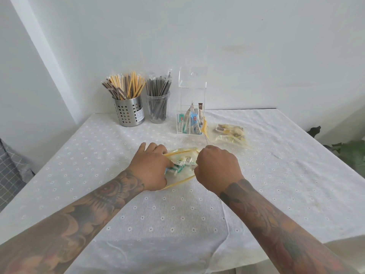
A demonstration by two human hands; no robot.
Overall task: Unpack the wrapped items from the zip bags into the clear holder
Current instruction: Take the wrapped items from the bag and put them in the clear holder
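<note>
A clear zip bag (182,155) with a yellow zip strip lies in the middle of the table, its mouth pulled wide. Small green-and-white wrapped items (180,165) show inside it. My left hand (152,167) grips the bag's left edge, fingers reaching into the mouth. My right hand (217,169) is closed on the bag's right edge. The clear holder (190,99) stands behind, lid raised, with several wrapped items upright in its compartments. A second zip bag (230,135) with pale wrapped items lies to the holder's right.
A perforated steel cup (129,111) of wrapped yellow and brown straws and a clear jar (158,109) of dark straws stand at the back left by the wall. A white dotted tablecloth (177,214) covers the table. Green leaves (347,155) reach in at the right edge.
</note>
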